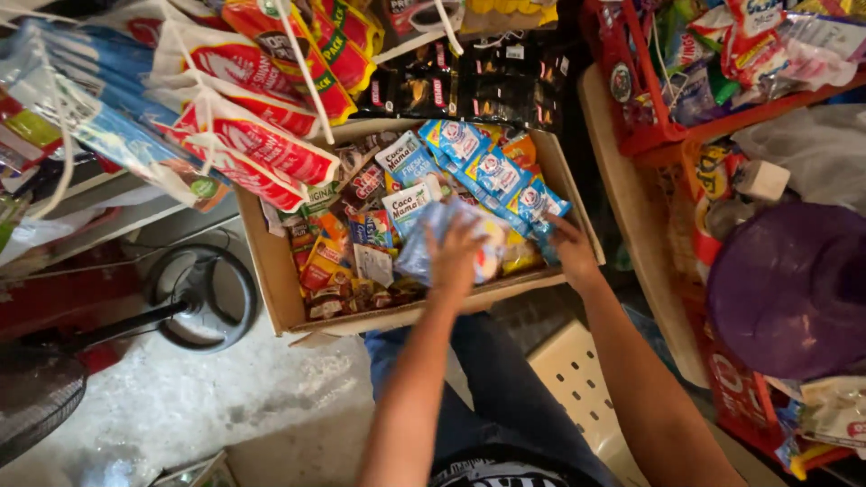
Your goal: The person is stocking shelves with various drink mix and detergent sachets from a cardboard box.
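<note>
An open cardboard box (271,261) full of small snack packets sits in front of me, above my knees. My left hand (454,257) reaches into it and presses on a clear blue-tinted plastic bag of packets (424,243). My right hand (570,251) is at the box's right side, its fingers closed on the end of a strip of blue sachets (492,171) that runs diagonally across the contents. Orange, red and white packets (347,243) fill the left half of the box.
Red and white bags (244,135) hang at the upper left, black packets (487,81) behind the box. A fan's round base (203,298) stands on the concrete floor. At the right are a beige counter edge (631,216), a red basket (649,81) and a purple lid (794,289).
</note>
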